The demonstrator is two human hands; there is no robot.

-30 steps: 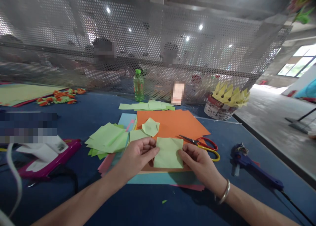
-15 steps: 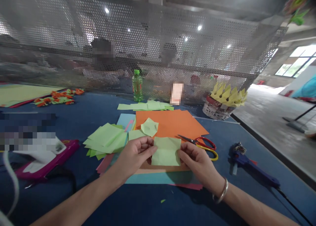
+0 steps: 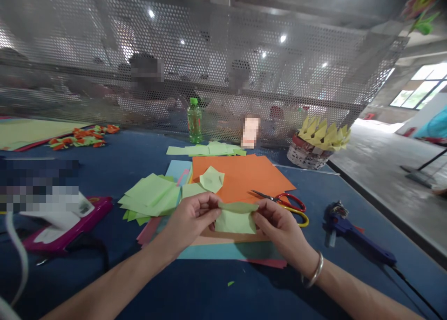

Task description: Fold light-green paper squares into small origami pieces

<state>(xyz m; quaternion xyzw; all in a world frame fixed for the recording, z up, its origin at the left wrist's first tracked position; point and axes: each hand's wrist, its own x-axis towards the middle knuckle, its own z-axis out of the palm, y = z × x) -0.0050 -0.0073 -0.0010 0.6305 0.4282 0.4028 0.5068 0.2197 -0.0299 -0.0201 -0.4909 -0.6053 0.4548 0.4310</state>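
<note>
- Head view: the left hand (image 3: pixel 193 218) has thumb and fingers clamped on the left edge of a pale green paper (image 3: pixel 235 222).
- The right hand (image 3: pixel 282 224) grips its right edge likewise.
- The paper is over the coloured sheets (image 3: pixel 223 251), its far edge bent up.
- Scissors (image 3: pixel 277 200) lie just beside the right hand.
- Green squares (image 3: pixel 153 194) are piled near the left hand.

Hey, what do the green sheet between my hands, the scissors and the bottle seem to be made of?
Green sheet: matte paper, apparently; it's thin and its far edge curls.
Scissors: dark blades, probably metal; smooth red and yellow handles, likely plastic by their bright color.
Bottle: probably glossy plastic, being see-through, though glass can't be ruled out.
</note>
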